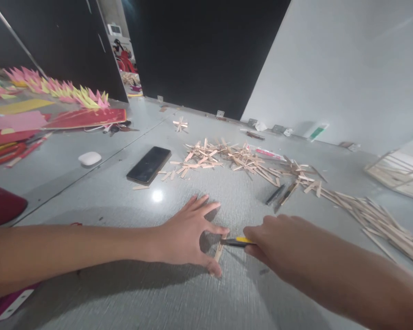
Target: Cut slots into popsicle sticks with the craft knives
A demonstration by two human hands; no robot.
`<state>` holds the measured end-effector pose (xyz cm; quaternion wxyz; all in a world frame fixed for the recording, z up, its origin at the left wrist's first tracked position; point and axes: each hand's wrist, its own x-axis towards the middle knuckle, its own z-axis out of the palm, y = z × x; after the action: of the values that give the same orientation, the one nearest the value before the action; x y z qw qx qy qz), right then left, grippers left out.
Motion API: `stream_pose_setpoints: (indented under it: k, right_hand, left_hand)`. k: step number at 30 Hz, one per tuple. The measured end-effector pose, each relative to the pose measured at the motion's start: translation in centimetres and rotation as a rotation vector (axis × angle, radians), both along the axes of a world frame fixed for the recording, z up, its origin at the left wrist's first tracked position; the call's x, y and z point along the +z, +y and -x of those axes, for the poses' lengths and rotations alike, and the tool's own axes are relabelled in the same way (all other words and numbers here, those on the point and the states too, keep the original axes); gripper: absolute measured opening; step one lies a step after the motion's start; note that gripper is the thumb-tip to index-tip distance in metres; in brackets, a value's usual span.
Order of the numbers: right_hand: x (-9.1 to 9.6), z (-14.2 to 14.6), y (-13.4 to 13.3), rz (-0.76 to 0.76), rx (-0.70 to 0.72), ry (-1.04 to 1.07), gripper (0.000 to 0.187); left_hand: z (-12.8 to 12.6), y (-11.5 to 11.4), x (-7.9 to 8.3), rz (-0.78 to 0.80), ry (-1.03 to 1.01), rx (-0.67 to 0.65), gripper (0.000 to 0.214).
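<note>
My left hand (189,233) lies on the grey table with its fingers spread. Its thumb and index finger press on the two ends of a short wooden stick (219,251), holding it against the tabletop. In my closed right hand (282,238) is a yellow and black utility knife (240,242), its tip touching the stick between my left thumb and index finger. Beyond my hands lies a pile of short cut wooden pieces (206,153). To the right is a bundle of long thin wooden sticks (371,217).
A phone (149,165) and a white earbud case (90,159) lie to the left. Pink and yellow folded paper (62,89) is at the far left. Two dark thin tools (275,194) lie ahead of my right hand. A wooden stick frame (399,172) stands at the right edge.
</note>
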<state>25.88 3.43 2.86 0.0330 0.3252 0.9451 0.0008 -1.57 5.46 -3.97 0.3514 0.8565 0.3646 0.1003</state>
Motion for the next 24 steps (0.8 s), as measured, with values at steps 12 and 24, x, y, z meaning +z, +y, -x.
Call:
stream_pose_setpoints:
  k: [12,24]
  right_hand:
    - [-2.4,-1.0,-1.2,-0.025,-0.077,-0.026,0.019]
    - [0.7,4.5,-3.7,-0.125,-0.027,-0.171,0.025]
  left_hand:
    - [0.0,-0.1,-0.1,0.034,-0.027,0.011,0.091]
    - [0.0,-0.1,0.3,0.055,-0.016,0.023,0.086]
